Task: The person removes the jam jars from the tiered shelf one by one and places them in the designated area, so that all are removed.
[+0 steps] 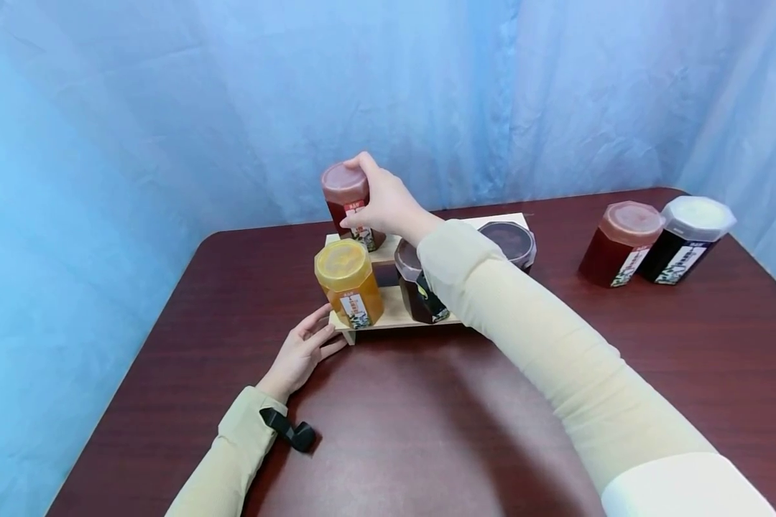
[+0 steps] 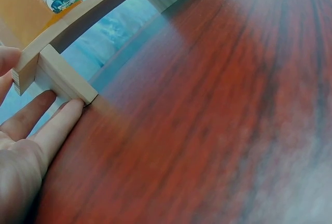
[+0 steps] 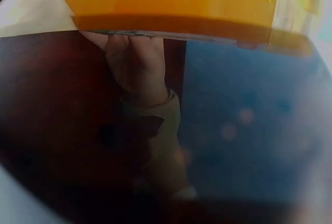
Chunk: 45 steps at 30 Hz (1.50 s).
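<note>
My right hand (image 1: 388, 205) grips a dark red jar (image 1: 338, 210) with a pinkish lid from above, at the left end of the wooden rack's (image 1: 396, 310) upper step. I cannot tell whether its base touches the board. On the lower step, a yellow jar (image 1: 348, 276) stands in front of it, and this jar (image 3: 171, 1) fills the top of the right wrist view. Fingers of my left hand (image 1: 300, 355) touch the rack's left end; in the left wrist view they lie against its leg (image 2: 67, 73).
A dark jar (image 1: 417, 287) stands on the lower step, partly behind my right sleeve. Another dark-lidded jar (image 1: 507, 240) is at the rack's right. On the table's right side stand a red jar (image 1: 611, 248) and a white-lidded dark jar (image 1: 675, 248). Blue curtains (image 1: 362, 86) hang behind.
</note>
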Motion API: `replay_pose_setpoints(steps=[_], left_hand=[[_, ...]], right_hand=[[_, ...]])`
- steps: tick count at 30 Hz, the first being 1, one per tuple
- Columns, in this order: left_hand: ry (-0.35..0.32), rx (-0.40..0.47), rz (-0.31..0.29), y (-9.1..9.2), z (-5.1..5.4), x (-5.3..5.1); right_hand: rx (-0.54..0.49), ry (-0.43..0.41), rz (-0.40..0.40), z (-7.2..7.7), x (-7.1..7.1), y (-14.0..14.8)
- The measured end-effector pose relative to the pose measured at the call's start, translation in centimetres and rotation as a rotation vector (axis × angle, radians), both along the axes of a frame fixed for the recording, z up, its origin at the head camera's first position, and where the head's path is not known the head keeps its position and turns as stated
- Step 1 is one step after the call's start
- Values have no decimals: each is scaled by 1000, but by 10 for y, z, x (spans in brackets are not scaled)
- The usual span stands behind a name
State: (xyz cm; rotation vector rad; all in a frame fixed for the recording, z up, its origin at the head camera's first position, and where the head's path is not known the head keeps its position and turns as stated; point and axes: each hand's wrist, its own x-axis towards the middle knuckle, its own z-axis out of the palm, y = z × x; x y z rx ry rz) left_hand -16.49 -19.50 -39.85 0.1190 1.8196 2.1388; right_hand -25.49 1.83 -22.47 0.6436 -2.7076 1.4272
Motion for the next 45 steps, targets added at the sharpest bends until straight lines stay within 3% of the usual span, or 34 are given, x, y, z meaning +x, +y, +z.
replay_pose_setpoints(steps=[8,15,21,31,45], left_hand=[[-9,-12,-23,-2,0,1],[17,-50,-2,-11,4,4],[20,-45,-20,-8,2,4],[8,-23,-4,-4,1,5],[15,-15,-1,-7,2,8]], right_hand=[[-8,-2,-37,0,2,0],[-49,8,-59,3,0,-5],[-71,11,-141,8,-1,1],[-130,18,-167,21,3,11],[-175,46,-224,55,33,56]])
